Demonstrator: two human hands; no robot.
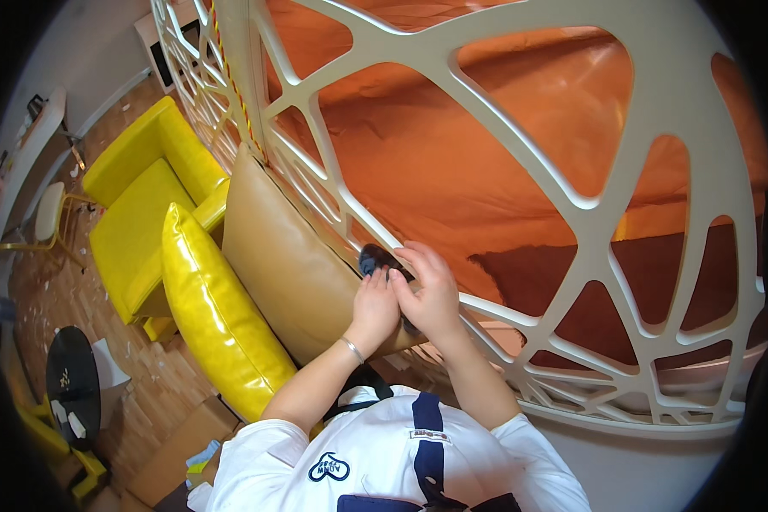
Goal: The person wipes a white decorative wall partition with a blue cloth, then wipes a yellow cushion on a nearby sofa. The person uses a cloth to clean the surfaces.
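My left hand (377,304), with a silver bracelet (352,350) on its wrist, has its fingertips over a dark glossy object (372,255). My fingers partly cover that object, so its kind is not clear. Right beside it, my right hand (434,297) has its fingers bent near the same dark surface and its thumb against my left hand. Whether either hand grips it cannot be told. Both hands are between a tan leather-like cushion (281,249) and a cream openwork lattice panel (518,121). Orange fabric (409,147) shows through the panel's openings.
A shiny yellow cushion (221,320) leans against the tan one. Farther left are a yellow armchair (137,211), a small chair (50,214) and a round black table (72,377). A cardboard box (173,448) sits at lower left. White scraps litter the wood floor (147,377).
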